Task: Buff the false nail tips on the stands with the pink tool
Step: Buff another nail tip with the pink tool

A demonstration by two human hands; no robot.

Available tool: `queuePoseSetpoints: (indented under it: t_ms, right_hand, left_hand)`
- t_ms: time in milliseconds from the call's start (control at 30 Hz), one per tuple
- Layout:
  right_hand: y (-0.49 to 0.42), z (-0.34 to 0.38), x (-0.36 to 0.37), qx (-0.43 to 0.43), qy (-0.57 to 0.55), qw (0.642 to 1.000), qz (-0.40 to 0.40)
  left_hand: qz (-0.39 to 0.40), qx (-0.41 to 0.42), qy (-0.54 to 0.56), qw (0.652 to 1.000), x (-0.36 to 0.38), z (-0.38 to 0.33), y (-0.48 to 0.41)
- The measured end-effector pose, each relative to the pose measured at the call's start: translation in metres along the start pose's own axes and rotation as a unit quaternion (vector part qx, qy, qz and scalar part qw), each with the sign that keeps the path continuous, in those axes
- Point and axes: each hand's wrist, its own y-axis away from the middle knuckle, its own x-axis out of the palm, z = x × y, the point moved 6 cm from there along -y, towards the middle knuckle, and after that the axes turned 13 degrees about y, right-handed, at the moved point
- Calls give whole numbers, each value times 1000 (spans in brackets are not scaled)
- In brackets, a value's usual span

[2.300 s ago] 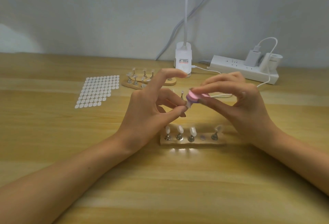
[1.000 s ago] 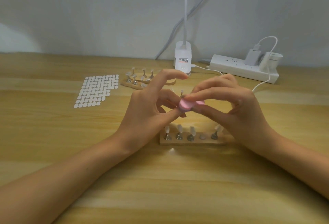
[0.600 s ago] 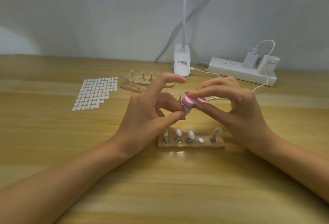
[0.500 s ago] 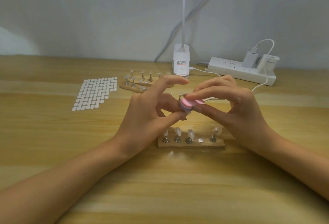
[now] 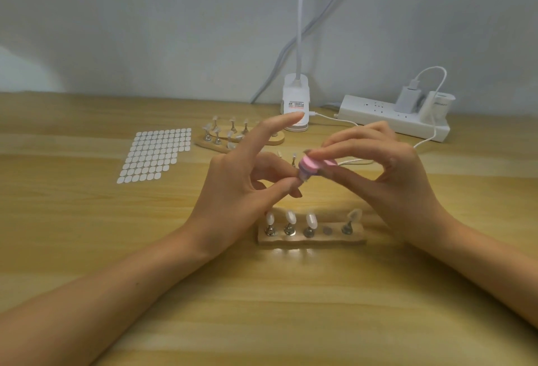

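While my left hand pinches a small peg between thumb and middle finger, forefinger raised, my right hand pinches the pink tool against it at frame centre. Just below, the near stand carries four tipped pegs, three white and one clear, plus one bare socket. Open wooden table spreads left and along the bottom. Upper centre sits a far stand, its pegs too small to count, one dot sheet beside it. Against the grey wall: one lamp base, one power strip.
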Motion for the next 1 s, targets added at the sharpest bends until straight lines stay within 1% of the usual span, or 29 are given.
queuePoseSetpoints:
  t_ms: [133, 233, 333, 467, 567, 667, 700, 800, 933, 1000]
  right_hand:
    - [1, 6, 0, -39, 8, 999, 0]
    - [-1, 2, -4, -14, 8, 1000, -14]
    - [1, 8, 1, -50, 15, 999, -5]
    - [1, -1, 0, -7, 12, 1000, -8]
    - [2, 5, 3, -42, 17, 999, 5]
    - [0, 0, 1, -11, 11, 1000, -2]
    - [0, -1, 1, -6, 7, 1000, -4]
    - [2, 4, 4, -33, 13, 999, 5]
    - [1, -1, 1, 0, 6, 1000, -5]
    - [2, 4, 2, -29, 13, 1000, 3]
  left_hand:
    - [1, 15, 1, 1000, 1, -3, 0]
    - [-18, 5, -1, 1000, -3, -1, -1]
    - [-19, 8, -11, 1000, -3, -1, 0]
    - [-43, -13, 11, 999, -8, 2, -1]
    - [-45, -22, 29, 998, -10, 3, -2]
    - [-55, -31, 33, 997, -11, 5, -2]
    - [-59, -32, 29, 997, -12, 6, -2]
    - [-58, -29, 0, 998, -12, 7, -2]
    - [-50, -17, -21, 998, -8, 3, -2]
    - [-41, -3, -35, 999, -6, -1, -1]
